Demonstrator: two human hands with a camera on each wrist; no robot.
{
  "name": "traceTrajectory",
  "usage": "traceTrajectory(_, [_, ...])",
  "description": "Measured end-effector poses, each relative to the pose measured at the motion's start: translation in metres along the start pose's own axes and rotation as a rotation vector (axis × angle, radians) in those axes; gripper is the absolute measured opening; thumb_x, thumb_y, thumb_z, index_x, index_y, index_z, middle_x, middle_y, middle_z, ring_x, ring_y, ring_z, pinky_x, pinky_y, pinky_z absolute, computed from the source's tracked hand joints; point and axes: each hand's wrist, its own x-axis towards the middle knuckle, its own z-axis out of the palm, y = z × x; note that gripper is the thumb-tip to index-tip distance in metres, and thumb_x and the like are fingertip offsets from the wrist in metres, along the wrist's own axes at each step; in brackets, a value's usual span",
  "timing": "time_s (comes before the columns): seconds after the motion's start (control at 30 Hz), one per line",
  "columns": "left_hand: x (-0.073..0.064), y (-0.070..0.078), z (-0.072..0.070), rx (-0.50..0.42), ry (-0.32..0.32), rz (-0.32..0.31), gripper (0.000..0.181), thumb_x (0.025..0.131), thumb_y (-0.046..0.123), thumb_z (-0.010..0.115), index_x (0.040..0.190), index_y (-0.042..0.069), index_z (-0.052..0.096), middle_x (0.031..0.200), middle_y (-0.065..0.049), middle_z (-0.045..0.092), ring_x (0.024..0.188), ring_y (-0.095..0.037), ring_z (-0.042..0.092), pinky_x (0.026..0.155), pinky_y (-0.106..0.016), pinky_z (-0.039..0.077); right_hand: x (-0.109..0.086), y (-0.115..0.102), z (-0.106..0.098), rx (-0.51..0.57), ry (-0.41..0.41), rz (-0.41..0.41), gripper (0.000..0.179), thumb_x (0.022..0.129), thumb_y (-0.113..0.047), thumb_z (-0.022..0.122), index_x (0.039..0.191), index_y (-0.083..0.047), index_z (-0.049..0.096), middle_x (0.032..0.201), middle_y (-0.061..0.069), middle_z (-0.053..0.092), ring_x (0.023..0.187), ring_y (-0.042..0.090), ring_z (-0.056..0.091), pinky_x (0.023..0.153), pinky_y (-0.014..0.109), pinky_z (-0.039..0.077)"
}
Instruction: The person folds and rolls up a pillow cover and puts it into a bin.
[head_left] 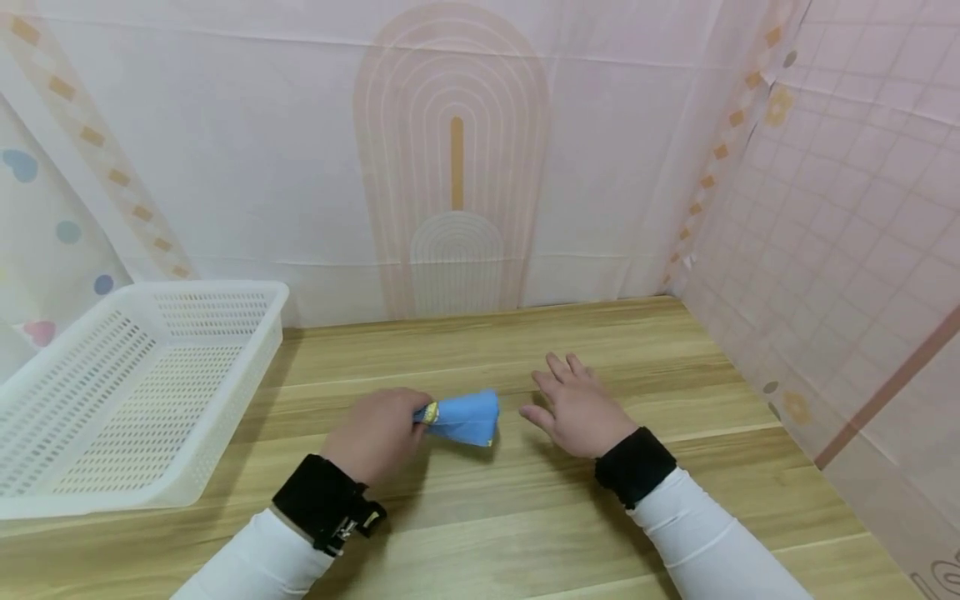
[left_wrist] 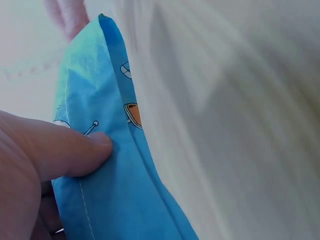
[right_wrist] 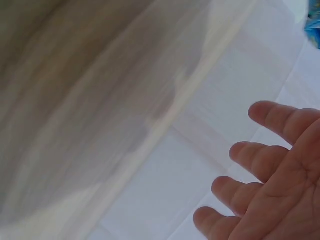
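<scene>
A folded piece of blue printed cloth (head_left: 465, 418) with yellow patches is in my left hand (head_left: 377, 433), held by its left end low over the table. In the left wrist view the thumb (left_wrist: 75, 150) presses on the blue cloth (left_wrist: 97, 95), which shows a stitched seam and small drawn figures. The cloth's free end fans out toward the right. My right hand (head_left: 581, 412) hovers to the right of it, palm down with fingers spread, touching nothing. Its straight fingers (right_wrist: 265, 160) also show in the right wrist view, apart from the cloth at the upper corner.
A white perforated plastic basket (head_left: 180, 492) stands on the left side of the wood-grain table (head_left: 480, 533). Behind the table hangs a pale patterned curtain (head_left: 300, 167), with another grid-patterned sheet (head_left: 847, 217) along the right side.
</scene>
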Motion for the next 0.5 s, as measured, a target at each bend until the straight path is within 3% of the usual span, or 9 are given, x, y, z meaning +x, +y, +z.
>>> traceTrajectory(0.2, [-0.011,-0.018,-0.034,0.059,0.049,-0.002,0.015,0.092,0.013,0.076,0.083,0.020,0.066,0.079,0.005,0.068,0.071,-0.011,0.061,0.063,-0.038,0.053,0.002,0.002,0.001,-0.015,-0.002,0.042,0.073,0.107,-0.057,0.050,0.158,-0.004,0.045,0.170,0.026,0.027,0.158,0.052,0.018,0.124,0.071,0.021])
traceTrajectory(0.4, [-0.023,-0.042,-0.074,0.114,0.074,-0.029,0.005,0.094,0.018,0.075,0.095,0.019,0.070,0.081,0.005,0.067,0.069,-0.013,0.058,0.060,-0.040,0.049,0.003,0.001,0.000,0.003,-0.012,0.066,0.077,0.106,-0.059,0.052,0.160,-0.005,0.041,0.172,0.025,0.023,0.159,0.052,0.015,0.125,0.071,0.019])
traceTrajectory(0.5, [-0.030,-0.058,-0.094,0.124,0.066,-0.056,0.011,0.096,0.020,0.073,0.107,0.017,0.072,0.084,0.004,0.067,0.069,-0.014,0.056,0.059,-0.038,0.047,0.004,0.002,0.001,0.008,-0.015,0.077,0.078,0.106,-0.059,0.052,0.162,-0.007,0.039,0.172,0.025,0.020,0.159,0.052,0.013,0.125,0.072,0.018])
